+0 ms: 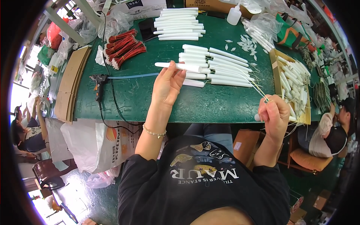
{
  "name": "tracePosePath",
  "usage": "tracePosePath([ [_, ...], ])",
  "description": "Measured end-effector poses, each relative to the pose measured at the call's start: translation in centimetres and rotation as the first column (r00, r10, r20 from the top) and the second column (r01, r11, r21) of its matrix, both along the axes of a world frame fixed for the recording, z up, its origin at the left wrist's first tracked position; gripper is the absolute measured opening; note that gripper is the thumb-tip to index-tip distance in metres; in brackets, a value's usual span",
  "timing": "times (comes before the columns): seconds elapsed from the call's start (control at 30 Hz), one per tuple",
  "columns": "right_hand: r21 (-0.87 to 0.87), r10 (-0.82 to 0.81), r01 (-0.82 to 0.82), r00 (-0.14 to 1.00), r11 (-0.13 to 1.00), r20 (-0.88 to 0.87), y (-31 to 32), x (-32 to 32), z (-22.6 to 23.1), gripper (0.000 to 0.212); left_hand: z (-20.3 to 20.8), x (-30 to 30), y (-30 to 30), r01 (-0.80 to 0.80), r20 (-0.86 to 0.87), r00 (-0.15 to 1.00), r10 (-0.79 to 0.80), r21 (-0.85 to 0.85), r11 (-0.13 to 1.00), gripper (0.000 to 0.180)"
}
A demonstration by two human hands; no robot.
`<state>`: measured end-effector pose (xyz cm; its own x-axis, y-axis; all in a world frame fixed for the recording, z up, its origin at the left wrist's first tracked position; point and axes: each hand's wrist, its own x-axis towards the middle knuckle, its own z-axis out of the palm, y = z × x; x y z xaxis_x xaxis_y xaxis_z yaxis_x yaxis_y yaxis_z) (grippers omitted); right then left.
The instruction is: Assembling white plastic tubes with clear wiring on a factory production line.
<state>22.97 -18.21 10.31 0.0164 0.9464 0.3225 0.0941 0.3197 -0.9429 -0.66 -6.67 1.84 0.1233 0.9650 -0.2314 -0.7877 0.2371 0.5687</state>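
Observation:
My left hand [167, 83] is closed around a white candle-shaped tube [189, 68], its narrow tip pointing left. Thin white wires [245, 76] arc from near the tube's right end over to my right hand [275, 112], whose fingers pinch them beside a tiny part too small to name. A white rounded piece [257, 117] shows at the left side of that hand; I cannot tell whether it is held. Beneath and beyond the held tube lie rows of similar white tubes [228, 64] on the green table [150, 107].
A glue gun [99, 84] with its cord lies left, near bundled red wires [123, 47]. More white tubes [178, 24] are stacked at the back. On the right stands a box [276, 71] of white tubes. Small translucent pieces [247, 44] lie scattered. Other people sit at both sides.

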Motion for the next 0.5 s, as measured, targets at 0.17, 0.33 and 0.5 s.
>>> tracePosePath([
  [0.17, -0.118, 0.094, -0.071, 0.975, 0.99, 0.201, 0.5, -0.5, -0.2, 0.024, 0.0, -0.1, 0.1, -0.018, 0.046, 0.999, 0.017, 0.027, 0.999, 0.02],
  [0.33, -0.293, 0.086, -0.04, 0.986, 0.955, 0.146, 1.9, -2.2, -1.4, 0.027, 2.3, 1.8, -0.8, -0.042, -0.051, 0.998, 0.048, 0.099, 0.994, 0.026],
  [0.5, -0.334, 0.075, -0.085, 0.996, 0.939, -0.044, 3.4, -3.2, -3.2, 0.03, 3.7, 4.2, -2.0, -0.019, -0.083, 0.996, 0.039, 0.234, 0.972, 0.039],
])
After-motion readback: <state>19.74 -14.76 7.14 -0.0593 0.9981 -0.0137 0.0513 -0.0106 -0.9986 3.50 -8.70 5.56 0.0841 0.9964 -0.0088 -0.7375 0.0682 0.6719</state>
